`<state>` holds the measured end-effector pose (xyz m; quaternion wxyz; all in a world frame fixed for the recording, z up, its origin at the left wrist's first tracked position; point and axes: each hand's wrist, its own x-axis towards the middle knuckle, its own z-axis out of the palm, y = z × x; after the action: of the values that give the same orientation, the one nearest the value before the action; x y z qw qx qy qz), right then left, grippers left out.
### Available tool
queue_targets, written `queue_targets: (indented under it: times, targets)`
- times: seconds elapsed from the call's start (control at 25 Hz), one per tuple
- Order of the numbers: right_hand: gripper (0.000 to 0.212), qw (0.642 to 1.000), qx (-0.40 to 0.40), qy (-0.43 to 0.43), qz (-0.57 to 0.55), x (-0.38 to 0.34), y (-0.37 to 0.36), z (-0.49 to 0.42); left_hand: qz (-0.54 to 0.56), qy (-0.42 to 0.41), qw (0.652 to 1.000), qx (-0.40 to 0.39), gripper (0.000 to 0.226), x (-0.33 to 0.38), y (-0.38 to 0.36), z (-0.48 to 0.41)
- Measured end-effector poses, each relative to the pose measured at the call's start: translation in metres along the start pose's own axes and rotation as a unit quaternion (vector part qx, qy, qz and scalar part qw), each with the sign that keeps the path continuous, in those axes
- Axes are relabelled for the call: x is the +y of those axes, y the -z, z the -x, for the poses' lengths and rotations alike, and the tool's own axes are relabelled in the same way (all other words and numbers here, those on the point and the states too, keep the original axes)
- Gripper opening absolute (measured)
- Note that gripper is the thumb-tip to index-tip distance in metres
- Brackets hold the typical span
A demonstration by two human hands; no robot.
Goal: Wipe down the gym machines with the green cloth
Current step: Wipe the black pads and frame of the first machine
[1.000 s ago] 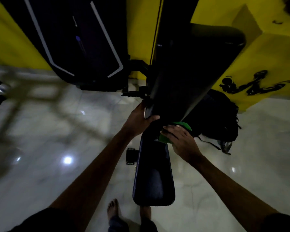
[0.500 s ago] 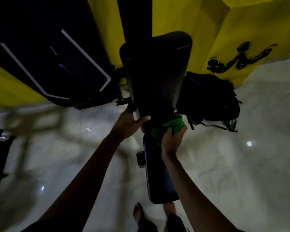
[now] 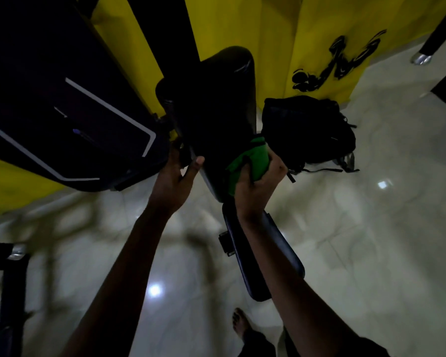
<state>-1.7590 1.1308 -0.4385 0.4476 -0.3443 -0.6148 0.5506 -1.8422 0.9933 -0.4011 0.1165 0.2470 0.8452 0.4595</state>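
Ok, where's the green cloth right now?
Head view, just right of centre: the green cloth is gripped in the right hand, low on the backrest, left of the backpack.

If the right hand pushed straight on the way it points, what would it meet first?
The right hand holds the green cloth against the backrest pad, so it would likely run up that pad's right edge. The black backpack looks off to the side, though depth is unclear.

A gym: black padded bench (image 3: 216, 104) at centre, machine frame (image 3: 11, 292) lower left, yellow wall (image 3: 273, 34) with black mural (image 3: 340, 60) upper right
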Motion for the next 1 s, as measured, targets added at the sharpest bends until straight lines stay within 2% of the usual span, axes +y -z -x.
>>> queue_targets:
  times: [0.08,0.28,0.32,0.44,0.56,0.64,0.76,0.88,1.0]
  targets:
    - [0.05,0.998,0.023,-0.046,-0.022,-0.008,0.0,0.0,0.006,-0.008,1.0,-0.011,0.076,0.003,-0.001,0.0]
    - [0.052,0.996,-0.03,0.084,-0.01,-0.021,-0.011,0.007,0.01,-0.017,1.0,0.014,0.071,0.007,-0.013,0.004]
    - [0.05,0.997,-0.03,0.072,0.0,-0.01,-0.009,0.005,0.019,-0.012,1.0,0.018,0.071,0.007,-0.015,0.005]
    - [0.043,0.998,-0.037,-0.054,0.001,0.025,0.001,-0.003,0.043,0.015,0.998,0.038,0.077,0.004,-0.024,0.009]
    - [0.041,0.99,-0.056,-0.133,0.006,0.049,0.006,-0.007,0.051,0.044,0.994,0.089,0.074,0.001,-0.04,0.017]
    - [0.041,0.99,-0.055,-0.129,-0.008,0.054,0.005,-0.003,0.044,0.066,0.99,0.119,0.073,-0.008,-0.049,0.023]
    - [0.047,0.995,-0.056,-0.081,0.003,0.059,-0.002,0.01,0.015,0.123,0.99,0.073,0.086,-0.022,-0.06,0.024]
    - [0.055,0.992,-0.063,-0.111,0.001,0.086,-0.005,0.016,-0.03,0.14,0.989,0.039,0.088,-0.035,-0.07,0.02]
    - [0.054,0.977,-0.128,-0.164,0.043,0.139,0.005,0.013,-0.025,0.157,0.987,0.018,0.081,-0.047,-0.081,0.012]
